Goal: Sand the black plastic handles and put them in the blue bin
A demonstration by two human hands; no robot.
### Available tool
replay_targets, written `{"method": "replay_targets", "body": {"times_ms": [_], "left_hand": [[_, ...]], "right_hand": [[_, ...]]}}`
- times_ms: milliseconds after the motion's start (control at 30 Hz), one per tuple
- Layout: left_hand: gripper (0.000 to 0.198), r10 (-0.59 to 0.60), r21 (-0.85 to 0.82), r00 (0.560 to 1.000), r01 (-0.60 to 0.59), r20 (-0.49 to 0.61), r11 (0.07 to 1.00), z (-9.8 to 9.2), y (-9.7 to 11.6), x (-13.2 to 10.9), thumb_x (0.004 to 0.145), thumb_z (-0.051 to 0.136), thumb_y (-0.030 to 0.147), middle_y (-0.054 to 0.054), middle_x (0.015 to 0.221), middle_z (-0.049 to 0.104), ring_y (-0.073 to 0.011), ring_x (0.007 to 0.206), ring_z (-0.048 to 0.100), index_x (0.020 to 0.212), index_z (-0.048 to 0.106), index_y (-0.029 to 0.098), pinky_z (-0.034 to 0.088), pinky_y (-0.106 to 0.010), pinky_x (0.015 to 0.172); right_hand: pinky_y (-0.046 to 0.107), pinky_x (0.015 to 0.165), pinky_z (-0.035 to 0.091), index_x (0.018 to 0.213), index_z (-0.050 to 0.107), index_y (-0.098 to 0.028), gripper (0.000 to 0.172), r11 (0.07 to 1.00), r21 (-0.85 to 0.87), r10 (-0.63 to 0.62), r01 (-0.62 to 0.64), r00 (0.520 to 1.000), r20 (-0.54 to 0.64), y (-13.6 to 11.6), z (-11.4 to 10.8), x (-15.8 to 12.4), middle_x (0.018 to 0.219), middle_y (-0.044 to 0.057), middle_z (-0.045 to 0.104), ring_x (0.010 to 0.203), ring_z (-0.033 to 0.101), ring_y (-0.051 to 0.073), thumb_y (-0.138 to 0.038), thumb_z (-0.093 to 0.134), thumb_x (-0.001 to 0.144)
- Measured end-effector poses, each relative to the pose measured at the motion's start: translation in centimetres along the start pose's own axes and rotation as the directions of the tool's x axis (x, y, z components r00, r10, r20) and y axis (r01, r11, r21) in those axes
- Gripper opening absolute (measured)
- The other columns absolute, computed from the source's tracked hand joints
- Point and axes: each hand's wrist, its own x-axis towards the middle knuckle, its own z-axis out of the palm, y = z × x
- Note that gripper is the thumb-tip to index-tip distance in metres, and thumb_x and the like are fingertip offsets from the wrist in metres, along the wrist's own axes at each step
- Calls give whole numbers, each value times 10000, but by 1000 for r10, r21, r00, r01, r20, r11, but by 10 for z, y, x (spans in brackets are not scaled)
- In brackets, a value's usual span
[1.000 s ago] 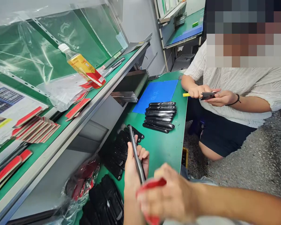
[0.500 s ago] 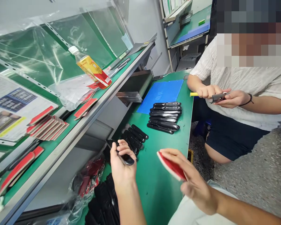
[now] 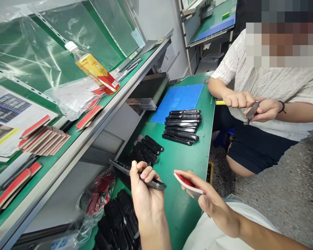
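My left hand (image 3: 144, 194) is closed around a long black frame-like part (image 3: 138, 175), held almost level above the green bench top (image 3: 182, 163). My right hand (image 3: 205, 196) pinches a flat red and white pad (image 3: 187, 183) just right of the part's end. Past my left hand lies a row of black parts (image 3: 146, 149). Farther back, a neat stack of similar black parts (image 3: 182, 126) rests in front of a blue mat (image 3: 178, 100).
A person in a white top crouches at the right, working on a part (image 3: 251, 113) with both hands. A tilted bottle (image 3: 94, 69), red pads (image 3: 43, 139) and plastic sheets fill the left shelf. Bagged red pads (image 3: 97, 194) and black parts (image 3: 120, 218) lie near me.
My left hand has turned the black part from upright to nearly level. My right hand has drawn away from it with the red pad and now holds it close beside the part's end.
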Motion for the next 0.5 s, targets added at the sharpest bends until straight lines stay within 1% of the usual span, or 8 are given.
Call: {"method": "replay_targets", "body": {"times_ms": [67,133,200,267,367,500], "left_hand": [[194,-13,-4,1000,13,-1,1000,0,-3,-3,1004,446,200,80,670,485,9,425,440,812,444,177,382,-75,359],[208,-27,-12,1000,27,3,1000,0,-4,-6,1006,441,206,82,665,475,11,422,431,800,432,181,379,-74,358],[212,-40,-18,999,41,12,999,0,-4,-8,1006,441,212,83,663,467,13,421,428,796,427,182,380,-74,360],[214,-55,-22,998,56,19,998,-1,-4,-9,1004,445,217,84,661,459,14,421,429,794,426,182,380,-72,362],[224,-80,-27,997,80,23,996,-3,-5,-10,1003,443,209,84,653,441,15,419,427,782,415,187,377,-66,363],[246,-135,-42,991,136,22,990,-3,-8,-12,1000,452,210,94,620,411,16,399,412,761,397,193,372,-65,362]], "right_hand": [[379,1047,369,1350,550,-302,583,998,-42,-53,51,998,-47,-2,3,1,1230,77,536,1207,469,272,-667,464,903],[325,947,418,1296,582,-304,480,995,-65,-86,81,993,-84,-3,7,3,1109,57,560,1067,520,226,-603,449,945],[281,835,434,1249,598,-307,392,996,-36,-90,87,991,-104,-2,9,4,1039,35,547,936,523,182,-544,467,966],[260,771,424,1197,610,-299,318,997,9,-78,80,990,-116,-1,11,5,1001,22,531,873,509,157,-492,490,976],[255,759,412,1129,624,-276,256,995,50,-75,82,989,-124,0,13,7,957,12,532,846,505,142,-454,531,970],[251,736,413,1083,627,-265,217,987,139,-68,85,989,-129,-4,19,10,936,9,559,833,516,132,-433,568,958]]}}
